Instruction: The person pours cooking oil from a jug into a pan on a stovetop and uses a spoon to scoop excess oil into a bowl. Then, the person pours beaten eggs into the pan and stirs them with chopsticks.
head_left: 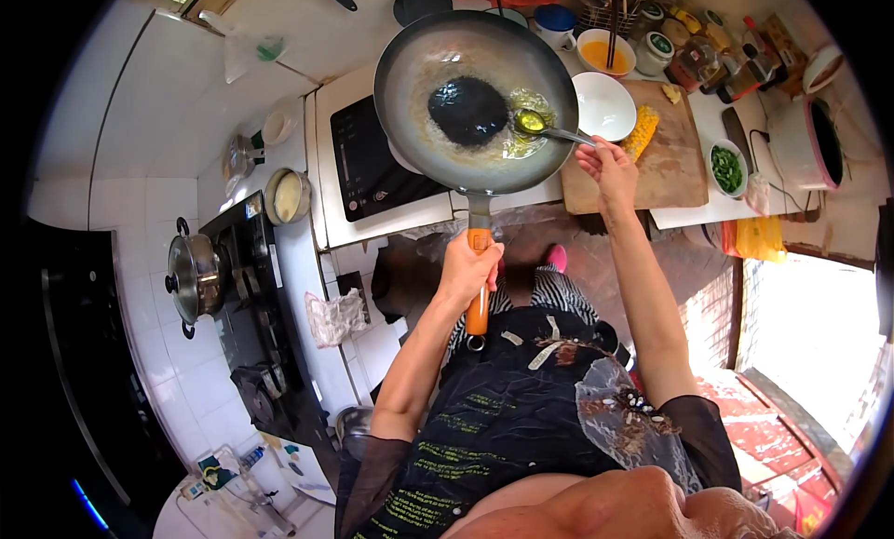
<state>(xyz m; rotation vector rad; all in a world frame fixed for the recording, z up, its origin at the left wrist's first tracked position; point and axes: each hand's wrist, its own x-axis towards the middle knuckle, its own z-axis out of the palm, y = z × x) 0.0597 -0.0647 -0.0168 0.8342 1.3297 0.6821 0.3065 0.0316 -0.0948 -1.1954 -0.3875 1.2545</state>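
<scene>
My left hand (468, 267) is wrapped round the orange handle of a frying pan (410, 92), which is lifted and tilted over the counter's edge beside the induction cooktop (358, 162). Yellowish oil pools at the pan's right side. My right hand (610, 171) grips the handle of a metal spoon (531, 121), whose bowl sits in that oil. Just beyond my right hand stand a white bowl (603, 106) and a corn cob (642, 132) on a wooden cutting board (684, 162).
A bowl of beaten egg (603, 55) with chopsticks stands at the back. Chopped greens fill a small bowl (725, 169) at the right, near a knife (736, 129) and a rice cooker (805, 143). At the left, a lidded pot (194, 276) rests on a gas stove (247, 288).
</scene>
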